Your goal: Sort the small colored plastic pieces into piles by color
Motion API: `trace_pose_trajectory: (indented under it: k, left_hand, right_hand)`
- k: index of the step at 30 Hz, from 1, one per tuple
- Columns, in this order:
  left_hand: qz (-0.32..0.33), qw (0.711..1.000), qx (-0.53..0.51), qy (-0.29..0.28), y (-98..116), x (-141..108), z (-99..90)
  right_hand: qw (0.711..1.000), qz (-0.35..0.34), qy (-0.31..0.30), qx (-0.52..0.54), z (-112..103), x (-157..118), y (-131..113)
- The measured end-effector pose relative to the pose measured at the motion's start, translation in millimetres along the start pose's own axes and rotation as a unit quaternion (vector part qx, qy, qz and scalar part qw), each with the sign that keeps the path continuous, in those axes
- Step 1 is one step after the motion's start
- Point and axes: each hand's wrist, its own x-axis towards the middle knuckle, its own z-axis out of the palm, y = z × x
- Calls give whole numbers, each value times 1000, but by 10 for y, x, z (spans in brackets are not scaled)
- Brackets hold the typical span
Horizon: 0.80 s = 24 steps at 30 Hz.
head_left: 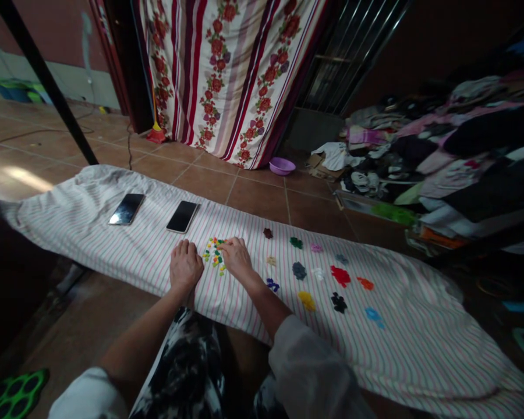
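Observation:
A loose spread of tiny yellow, green, white and orange pieces (213,256) lies on a striped cloth (244,308); their exact kind is too small to tell. At its right edge, my right hand (237,256) has thumb and fingers pinched together among the pieces. Whatever sits between those fingertips is too small to make out. My left hand (186,265) rests on the cloth just left of the spread, knuckles up and fingers curled, its palm hidden. Right of my hands are separate one-colour heaps, including red (340,276), yellow (306,301), black (339,302) and dark green (296,242).
Two phones, a left one (127,209) and a right one (183,216), lie farther back on the cloth. Beyond it, a purple basin (282,166) stands on the tiled floor before a flowered curtain (218,75). Clothes (445,145) are heaped at the right.

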Motion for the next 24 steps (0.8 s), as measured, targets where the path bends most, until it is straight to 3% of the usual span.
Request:
trace_pose_trajectory:
  k: [17,24]
  left_hand:
    - [5,1000,-1,6,6,2,1]
    - [-1,1000,-4,2,4,6,17]
  right_hand:
    - [996,24,-24,-77,4,148,-128]
    - [998,20,-16,-50,-10,109,-121]
